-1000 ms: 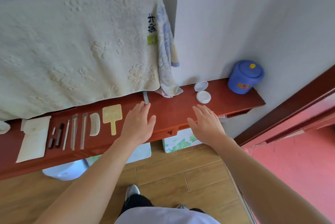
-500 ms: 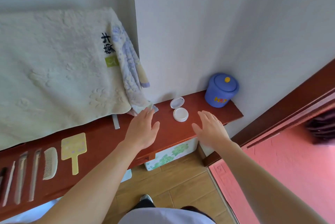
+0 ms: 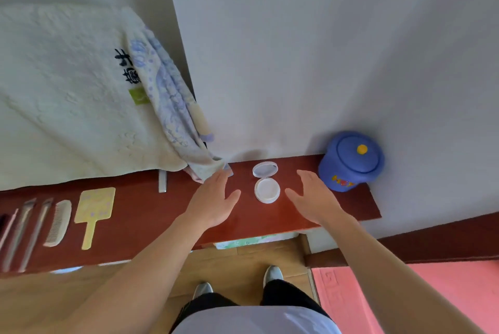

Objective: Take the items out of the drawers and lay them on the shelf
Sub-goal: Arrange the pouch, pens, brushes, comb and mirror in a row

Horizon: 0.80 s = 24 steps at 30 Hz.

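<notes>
Both arms reach forward over the shelf [image 3: 140, 215], palms down. My left hand [image 3: 213, 198] is flat, fingers straight and together, thumb splayed right, fingertips at the hem of the blue floral cloth [image 3: 172, 106]; it has hold of nothing. My right hand [image 3: 314, 198] is much the same: straight fingers, thumb out to the left, nothing in it, hovering or resting on the wood, can't tell which. Between the two hands lies a white round compact [image 3: 266, 182], hinged open, smooth plastic, with the lid half toward the wall and the base half nearer me. Neither hand touches it. The shelf is a long reddish-brown plank, glossy, running along the wall. At its right end is a blue plastic pot [image 3: 351, 162], lidded, with a yellow knob and coloured lettering on the side, just beside the right hand. Left of my left hand, a short grey flat strip [image 3: 162, 181] lies partly under the towel edge. Further left, laid in a row: a pale yellow hand mirror [image 3: 93, 209], square head, straight handle toward me; a cream fine-tooth comb [image 3: 58, 223], curved back; two long thin silvery pieces [image 3: 29, 231], too blurred to name. A cream embossed towel [image 3: 67, 90], thick pile with black stitched characters and a green tag, hangs behind the shelf. Below are wood-plank floor [image 3: 243, 260] and a pink mat [image 3: 378, 298].
</notes>
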Each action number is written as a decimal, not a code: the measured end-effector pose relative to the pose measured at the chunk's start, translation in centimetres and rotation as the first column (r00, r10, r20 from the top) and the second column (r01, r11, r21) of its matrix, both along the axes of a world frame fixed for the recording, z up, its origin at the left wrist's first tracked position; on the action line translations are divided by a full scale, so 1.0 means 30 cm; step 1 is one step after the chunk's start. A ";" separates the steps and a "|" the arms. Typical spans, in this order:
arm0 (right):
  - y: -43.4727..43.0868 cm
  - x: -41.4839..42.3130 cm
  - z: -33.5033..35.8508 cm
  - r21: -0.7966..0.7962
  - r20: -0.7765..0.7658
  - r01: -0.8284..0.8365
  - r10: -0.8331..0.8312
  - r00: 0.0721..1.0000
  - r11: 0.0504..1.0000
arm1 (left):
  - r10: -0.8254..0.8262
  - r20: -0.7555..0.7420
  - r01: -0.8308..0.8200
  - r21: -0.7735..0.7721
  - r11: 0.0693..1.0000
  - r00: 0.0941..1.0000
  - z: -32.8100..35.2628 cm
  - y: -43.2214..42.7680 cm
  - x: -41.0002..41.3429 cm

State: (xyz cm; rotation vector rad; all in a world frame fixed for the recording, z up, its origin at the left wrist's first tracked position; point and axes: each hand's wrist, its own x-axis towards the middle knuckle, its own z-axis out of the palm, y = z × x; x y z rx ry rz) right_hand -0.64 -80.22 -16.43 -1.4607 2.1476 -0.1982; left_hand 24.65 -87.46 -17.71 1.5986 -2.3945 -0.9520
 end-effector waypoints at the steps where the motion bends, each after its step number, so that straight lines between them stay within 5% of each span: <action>1: -0.025 -0.023 -0.006 -0.002 0.014 -0.033 0.033 0.999 0.999 | 0.030 0.001 -0.030 0.011 1.000 1.000 -0.013 0.015 -0.016; 12: -0.325 -0.102 -0.062 0.003 0.081 -0.340 0.338 0.938 0.941 | 0.206 0.323 -0.257 0.122 0.959 0.924 -0.242 0.204 -0.028; 24: -0.413 -0.070 -0.142 0.037 0.124 -0.502 0.495 0.860 0.864 | 0.245 0.325 -0.286 0.084 0.955 0.913 -0.282 0.223 -0.040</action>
